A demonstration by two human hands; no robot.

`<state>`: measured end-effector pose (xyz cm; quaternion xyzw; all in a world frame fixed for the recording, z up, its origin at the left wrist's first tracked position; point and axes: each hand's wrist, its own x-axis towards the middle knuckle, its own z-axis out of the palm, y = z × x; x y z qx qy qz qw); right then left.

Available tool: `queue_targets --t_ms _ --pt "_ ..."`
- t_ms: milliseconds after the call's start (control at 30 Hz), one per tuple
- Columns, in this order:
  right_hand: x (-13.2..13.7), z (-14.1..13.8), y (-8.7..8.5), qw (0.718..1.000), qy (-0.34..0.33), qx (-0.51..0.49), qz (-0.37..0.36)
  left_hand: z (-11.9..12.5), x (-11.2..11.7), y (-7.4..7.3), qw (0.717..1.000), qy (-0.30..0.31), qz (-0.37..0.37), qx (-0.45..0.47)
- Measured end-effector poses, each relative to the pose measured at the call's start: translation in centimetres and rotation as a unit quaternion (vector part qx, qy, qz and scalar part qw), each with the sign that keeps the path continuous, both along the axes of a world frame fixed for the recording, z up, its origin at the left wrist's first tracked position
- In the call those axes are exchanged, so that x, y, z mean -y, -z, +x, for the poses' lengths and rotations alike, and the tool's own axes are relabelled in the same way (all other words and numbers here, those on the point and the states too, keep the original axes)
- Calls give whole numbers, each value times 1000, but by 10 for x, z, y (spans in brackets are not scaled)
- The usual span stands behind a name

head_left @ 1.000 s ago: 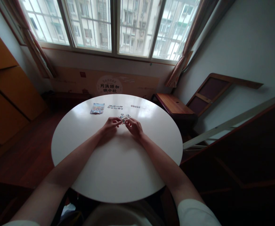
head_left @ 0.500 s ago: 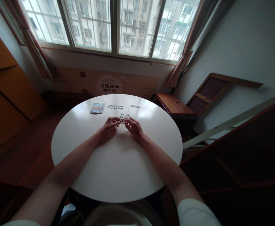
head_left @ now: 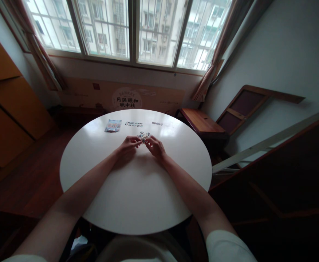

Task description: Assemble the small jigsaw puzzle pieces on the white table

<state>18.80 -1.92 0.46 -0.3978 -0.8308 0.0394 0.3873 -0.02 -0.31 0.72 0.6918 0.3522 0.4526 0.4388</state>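
A small heap of jigsaw puzzle pieces (head_left: 142, 134) lies near the middle of the round white table (head_left: 137, 193). My left hand (head_left: 129, 143) is at the heap's near left side, thumb and fingers pinched together at a puzzle piece. From the right, my right hand (head_left: 155, 145) meets it with bent fingers closed on a small piece at the heap's near edge. The fingertips of both hands almost touch. Further back, puzzle pieces stand in two short rows (head_left: 133, 124), and another single row (head_left: 157, 123) is to their right.
A printed picture packet (head_left: 113, 126) lies at the table's far left. Beyond the table's right edge is a wooden bench (head_left: 201, 120). A wooden framed panel (head_left: 238, 109) leans on the right wall, and barred windows (head_left: 107, 29) are ahead.
My fingertips have shifted slightly at the near edge of the heap, closing in a little toward each other. The rows and the packet stay in place.
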Motion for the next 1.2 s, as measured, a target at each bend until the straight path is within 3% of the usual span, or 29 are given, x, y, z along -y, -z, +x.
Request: queue_targets --t_ms 600,1200 --pt "-2 0 2 999 3 -16 -29 0 -5 6 998 -55 36 -14" --pt "-1 0 2 1000 -4 -9 -29 -1 -5 7 999 -20 28 9"
